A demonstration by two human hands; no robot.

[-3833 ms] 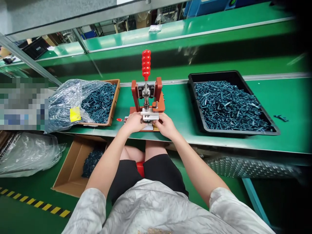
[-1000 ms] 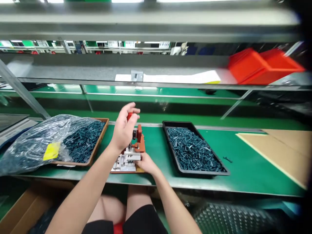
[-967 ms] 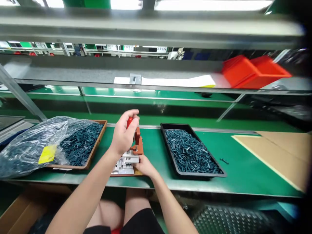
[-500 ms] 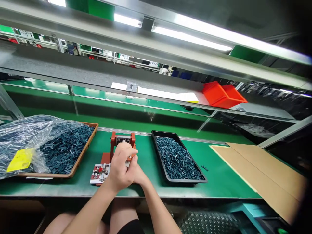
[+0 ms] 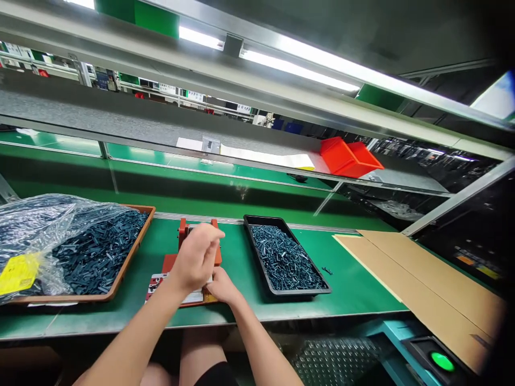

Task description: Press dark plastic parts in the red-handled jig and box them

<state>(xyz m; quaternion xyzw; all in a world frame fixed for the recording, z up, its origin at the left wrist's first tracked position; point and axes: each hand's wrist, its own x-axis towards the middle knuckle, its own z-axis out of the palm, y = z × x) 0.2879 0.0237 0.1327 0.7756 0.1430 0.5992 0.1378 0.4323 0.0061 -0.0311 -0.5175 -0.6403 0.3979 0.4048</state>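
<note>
Has left hand (image 5: 197, 256) over the hand press (image 5: 169, 262), blocking most of the middle; can't tell whether clenched on something or merely curled, palm out of sight. Has right hand (image 5: 222, 286) at the press's lower front, just below and right of the left fingers; fingertips mostly hidden, can't tell whether grasping or only touching. Points uprights (image 5: 182, 231) upward behind the left fingers; runs lengthwise left to right at the base, roughly parallel to the bench edge. Shows metal slide (image 5: 195, 298) below the left fingers, partly covered by the wrist. Stands on glossy green bench (image 5: 235, 254). Left of the fingers: brown tray (image 5: 131, 257) under clear bag (image 5: 60, 220), cut off by the frame. Right of the fingers: black tray (image 5: 300, 292) of dark-blue strips (image 5: 281, 257), then cardboard (image 5: 410, 268). Beyond the fingers: grey shelf (image 5: 132, 120), red bin (image 5: 350, 156), background clutter (image 5: 193, 97) too small to read.
</note>
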